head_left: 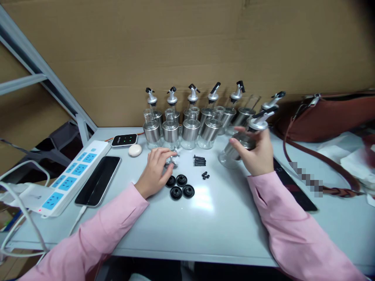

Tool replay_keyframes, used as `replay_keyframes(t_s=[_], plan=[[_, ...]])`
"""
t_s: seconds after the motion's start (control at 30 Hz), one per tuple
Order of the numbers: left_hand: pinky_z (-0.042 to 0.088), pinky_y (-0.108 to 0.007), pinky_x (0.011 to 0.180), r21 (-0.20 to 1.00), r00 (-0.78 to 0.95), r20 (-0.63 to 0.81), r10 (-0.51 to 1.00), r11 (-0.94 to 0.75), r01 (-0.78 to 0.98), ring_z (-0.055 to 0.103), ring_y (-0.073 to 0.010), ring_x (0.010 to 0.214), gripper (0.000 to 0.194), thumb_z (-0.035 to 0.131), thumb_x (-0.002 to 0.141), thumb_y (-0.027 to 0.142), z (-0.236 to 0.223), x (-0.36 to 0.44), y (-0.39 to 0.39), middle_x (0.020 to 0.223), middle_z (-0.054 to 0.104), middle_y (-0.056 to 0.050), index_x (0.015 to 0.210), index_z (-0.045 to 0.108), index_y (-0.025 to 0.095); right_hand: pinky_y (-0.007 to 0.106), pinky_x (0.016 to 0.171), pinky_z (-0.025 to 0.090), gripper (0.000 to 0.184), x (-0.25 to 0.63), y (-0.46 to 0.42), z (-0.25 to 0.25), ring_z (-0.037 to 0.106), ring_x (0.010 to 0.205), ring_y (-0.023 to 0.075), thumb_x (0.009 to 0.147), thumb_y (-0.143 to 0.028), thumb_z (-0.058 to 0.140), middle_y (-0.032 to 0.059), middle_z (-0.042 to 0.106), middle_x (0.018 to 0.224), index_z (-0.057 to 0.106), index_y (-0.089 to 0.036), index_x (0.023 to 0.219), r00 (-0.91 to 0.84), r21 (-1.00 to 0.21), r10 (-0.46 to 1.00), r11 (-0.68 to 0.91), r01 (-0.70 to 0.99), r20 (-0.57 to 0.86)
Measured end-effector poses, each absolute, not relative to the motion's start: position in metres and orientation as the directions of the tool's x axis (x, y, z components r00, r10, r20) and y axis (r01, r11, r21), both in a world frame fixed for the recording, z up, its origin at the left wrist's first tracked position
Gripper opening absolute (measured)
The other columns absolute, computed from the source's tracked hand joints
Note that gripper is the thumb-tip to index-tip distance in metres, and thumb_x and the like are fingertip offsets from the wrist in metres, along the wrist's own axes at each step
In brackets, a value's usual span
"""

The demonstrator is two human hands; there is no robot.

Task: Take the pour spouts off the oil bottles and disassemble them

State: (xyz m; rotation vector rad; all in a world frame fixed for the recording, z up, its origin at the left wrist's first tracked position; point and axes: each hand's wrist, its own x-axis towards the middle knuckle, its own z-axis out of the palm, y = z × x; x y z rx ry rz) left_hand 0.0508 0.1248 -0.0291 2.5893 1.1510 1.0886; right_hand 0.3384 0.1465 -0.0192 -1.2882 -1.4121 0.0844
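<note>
My right hand (260, 154) is wrapped round a glass oil bottle (229, 157) with a steel sleeve, tilted slightly at the table's right side. A silver pourer spout (258, 124) with a black flap tops that bottle. My left hand (155, 168) rests near the middle, fingers stretched over small silver spout pieces (172, 160), partly hidden by it; thumb and fingers are apart. Close by lie several round black stoppers (188, 191), a row of black pins (200, 160) and some tiny black caps (205, 175).
Bottles without spouts (191, 132) stand in a front row, with spouted bottles (193, 95) behind, against a cardboard wall (175, 47). A power strip (73, 175), phone (98, 181), small black device (124, 140) and white round case (135, 150) lie left. A brown bag (328, 117) sits right.
</note>
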Motion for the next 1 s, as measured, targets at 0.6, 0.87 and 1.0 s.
replay_keyframes(t_s=[0.6, 0.87, 1.0], plan=[[0.033, -0.033, 0.071, 0.316, 0.540, 0.577, 0.613, -0.777, 0.545, 0.043, -0.0186, 0.078, 0.041, 0.025, 0.096, 0.046, -0.008, 0.071, 0.094, 0.080, 0.053, -0.005, 0.079, 0.049, 0.017, 0.030, 0.056, 0.033, 0.011, 0.272, 0.105, -0.010, 0.051, 0.060, 0.0173, 0.066, -0.011, 0.044, 0.0033, 0.058, 0.060, 0.054, -0.017, 0.067, -0.605, 0.142, 0.468, 0.704, 0.696, 0.644], [0.032, -0.033, 0.071, 0.211, 0.583, 0.623, 0.521, -0.830, 0.516, 0.046, -0.0183, 0.079, 0.037, 0.026, 0.098, 0.034, -0.001, 0.074, 0.090, 0.080, 0.059, -0.006, 0.079, 0.050, 0.016, 0.028, 0.053, 0.031, 0.004, 0.276, 0.106, -0.001, 0.048, 0.057, 0.0160, 0.070, -0.018, 0.047, 0.0016, 0.058, 0.059, 0.050, -0.018, 0.067, -0.616, 0.057, 0.529, 0.730, 0.681, 0.583], [0.032, -0.034, 0.072, 0.177, 0.567, 0.662, 0.490, -0.837, 0.517, 0.048, -0.0185, 0.081, 0.032, 0.031, 0.097, 0.031, -0.002, 0.074, 0.090, 0.080, 0.059, -0.005, 0.079, 0.051, 0.016, 0.027, 0.051, 0.029, 0.006, 0.276, 0.105, 0.004, 0.047, 0.054, 0.0148, 0.071, -0.022, 0.049, 0.0006, 0.056, 0.058, 0.050, -0.019, 0.066, -0.617, 0.002, 0.562, 0.738, 0.675, 0.551]])
